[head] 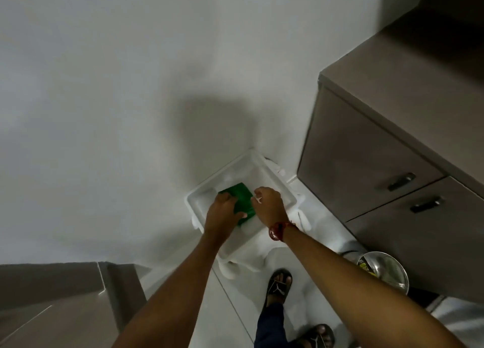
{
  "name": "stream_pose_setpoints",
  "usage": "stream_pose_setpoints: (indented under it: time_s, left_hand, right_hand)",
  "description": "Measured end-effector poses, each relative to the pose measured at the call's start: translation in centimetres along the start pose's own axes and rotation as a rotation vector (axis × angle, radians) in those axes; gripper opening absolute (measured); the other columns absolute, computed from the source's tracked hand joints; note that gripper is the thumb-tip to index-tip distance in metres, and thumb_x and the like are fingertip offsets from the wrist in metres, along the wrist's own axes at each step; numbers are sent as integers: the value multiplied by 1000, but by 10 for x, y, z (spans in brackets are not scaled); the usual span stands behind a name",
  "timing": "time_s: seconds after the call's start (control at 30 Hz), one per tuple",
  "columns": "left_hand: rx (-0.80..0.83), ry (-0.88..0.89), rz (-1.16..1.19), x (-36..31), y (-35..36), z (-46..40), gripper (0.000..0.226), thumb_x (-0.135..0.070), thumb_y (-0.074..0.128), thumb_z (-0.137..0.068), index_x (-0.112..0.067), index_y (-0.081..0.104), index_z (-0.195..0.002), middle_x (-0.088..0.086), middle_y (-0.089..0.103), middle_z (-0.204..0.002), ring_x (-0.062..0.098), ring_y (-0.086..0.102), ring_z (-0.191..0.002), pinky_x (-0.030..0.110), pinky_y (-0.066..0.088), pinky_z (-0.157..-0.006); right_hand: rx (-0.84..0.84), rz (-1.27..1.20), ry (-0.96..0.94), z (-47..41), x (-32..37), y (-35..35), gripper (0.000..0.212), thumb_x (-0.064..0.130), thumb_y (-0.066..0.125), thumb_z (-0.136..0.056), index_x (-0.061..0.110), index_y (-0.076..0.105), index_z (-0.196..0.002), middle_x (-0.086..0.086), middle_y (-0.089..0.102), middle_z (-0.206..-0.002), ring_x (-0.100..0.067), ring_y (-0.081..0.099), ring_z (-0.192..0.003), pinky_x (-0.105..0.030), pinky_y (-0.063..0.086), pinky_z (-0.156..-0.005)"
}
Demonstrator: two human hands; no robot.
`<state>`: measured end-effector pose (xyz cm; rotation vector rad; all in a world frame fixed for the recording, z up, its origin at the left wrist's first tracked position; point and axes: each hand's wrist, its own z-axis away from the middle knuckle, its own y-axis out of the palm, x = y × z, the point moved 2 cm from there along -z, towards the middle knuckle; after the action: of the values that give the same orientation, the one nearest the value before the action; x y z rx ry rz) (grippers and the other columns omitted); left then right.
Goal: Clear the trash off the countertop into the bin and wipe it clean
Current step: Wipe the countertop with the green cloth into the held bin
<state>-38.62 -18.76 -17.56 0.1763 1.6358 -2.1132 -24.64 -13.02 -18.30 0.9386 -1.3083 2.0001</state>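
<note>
A white rectangular bin (272, 174) stands on the floor in the wall corner, lined with a white bag. Both my hands reach down into its opening. My left hand (222, 211) grips the near left edge of a green wrapper (241, 194), with a fingertip showing over its lower side. My right hand (269, 203) pinches the wrapper's right edge; a red thread is tied round that wrist. The green wrapper sits just inside the bin's mouth, between the two hands.
Brown cabinet doors (366, 151) with metal handles rise on the right of the bin. A round steel bowl (385, 269) sits low on the right. My sandalled feet (279, 284) stand on the pale floor tiles. A grey surface edge (78, 282) lies at lower left.
</note>
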Motion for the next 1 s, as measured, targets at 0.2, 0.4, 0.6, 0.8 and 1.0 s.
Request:
stream_pose_setpoints:
  time_s: [0.2,0.4,0.6,0.8,1.0]
  left_hand:
    - [-11,14,8,25,15,-13,43,-43,70,-84,-17,62,-117,4,58,-125,20,52,-116,30,51,-96]
    - [-53,57,33,38,10,-19,56,-51,74,-77,-19,59,-120,4,60,-124,22,54,-118,32,54,-93]
    - [-284,329,-35,-13,-27,-27,85,-67,69,-78,-6,55,-136,15,60,-134,26,57,-121,34,53,-96]
    - [-294,653,-83,-145,-58,-54,59,-12,57,-92,0,40,-147,21,46,-152,36,42,-143,48,47,-111]
    - [-188,829,-57,-267,-14,-34,63,18,62,-74,7,54,-136,26,59,-139,40,56,-130,51,54,-101]
  right_hand:
    - [86,56,199,-27,-8,34,21,24,69,-90,6,60,-83,-9,63,-86,-27,64,-84,-32,52,-70]
    - [126,-202,367,-40,-3,44,23,24,77,-82,4,73,-92,-7,70,-87,-19,66,-77,-23,51,-62]
    - [74,-934,420,-39,26,-21,24,11,76,-83,-5,71,-100,-16,75,-94,-27,73,-90,-29,61,-72]
    - [-85,-1273,287,-23,25,-143,22,-2,63,-86,-2,61,-107,-26,62,-105,-36,62,-100,-39,57,-84]
    - [-396,-1131,296,48,-73,-225,31,37,53,-102,13,71,-108,-12,74,-101,-27,70,-93,-37,56,-79]
